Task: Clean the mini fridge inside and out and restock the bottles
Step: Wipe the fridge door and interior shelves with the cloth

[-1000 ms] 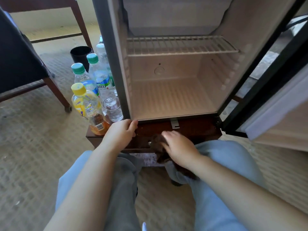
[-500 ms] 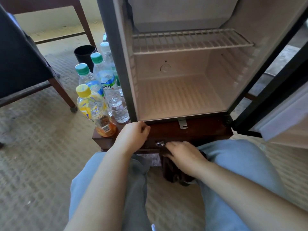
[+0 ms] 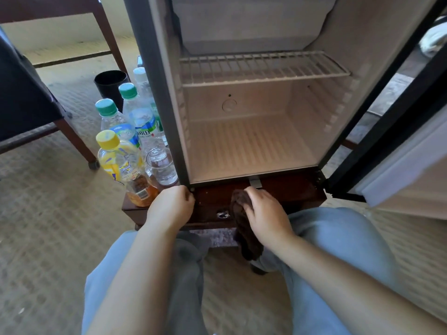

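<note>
The mini fridge (image 3: 254, 146) stands open and bare inside, with one wire shelf (image 3: 263, 66) and its door (image 3: 391, 151) swung out to the right. It sits on a dark wooden stand (image 3: 290, 197). My right hand (image 3: 266, 213) holds a dark brown cloth (image 3: 246, 235) against the stand's front, just under the fridge. My left hand (image 3: 171, 209) grips the stand's edge at the fridge's lower left corner. Several bottles stand left of the fridge: a yellow-capped tea bottle (image 3: 123, 165) and green-capped water bottles (image 3: 137, 112).
An upturned clear glass (image 3: 163, 165) stands beside the bottles on the stand. A black bin (image 3: 110, 85) sits behind them on the carpet. A dark chair with wooden legs (image 3: 29, 110) is at the left. My knees in light trousers (image 3: 338, 250) flank the stand.
My right hand has moved the cloth up from below the stand's edge onto its front face. The left hand stays at the corner.
</note>
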The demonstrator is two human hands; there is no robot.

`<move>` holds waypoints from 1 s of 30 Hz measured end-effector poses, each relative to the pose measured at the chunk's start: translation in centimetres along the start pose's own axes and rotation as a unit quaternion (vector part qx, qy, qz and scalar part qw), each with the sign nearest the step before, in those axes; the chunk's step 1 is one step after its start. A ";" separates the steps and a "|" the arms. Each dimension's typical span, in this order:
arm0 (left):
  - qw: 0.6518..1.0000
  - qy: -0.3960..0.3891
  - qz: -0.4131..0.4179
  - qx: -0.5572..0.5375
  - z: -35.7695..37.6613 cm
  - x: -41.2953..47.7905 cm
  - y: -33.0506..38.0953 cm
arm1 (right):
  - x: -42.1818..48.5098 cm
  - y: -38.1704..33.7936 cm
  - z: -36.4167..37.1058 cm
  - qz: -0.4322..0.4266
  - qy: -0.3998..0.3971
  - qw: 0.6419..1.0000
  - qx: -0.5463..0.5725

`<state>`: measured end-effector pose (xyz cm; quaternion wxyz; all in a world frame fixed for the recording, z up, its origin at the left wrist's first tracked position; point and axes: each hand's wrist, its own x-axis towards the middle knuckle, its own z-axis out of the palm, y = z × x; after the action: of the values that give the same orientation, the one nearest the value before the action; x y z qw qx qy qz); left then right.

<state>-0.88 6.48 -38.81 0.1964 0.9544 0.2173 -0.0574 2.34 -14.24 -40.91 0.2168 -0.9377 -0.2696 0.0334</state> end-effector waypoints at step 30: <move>0.985 0.064 0.145 -0.073 0.9 8.6 7.3 | 26.6 9.1 2.1 -0.013 0.097 0.995 0.014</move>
<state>9.99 3.42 -38.76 0.2580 0.9605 0.0923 0.0486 29.11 -6.55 -45.22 0.2555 -0.9299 -0.2584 -0.0571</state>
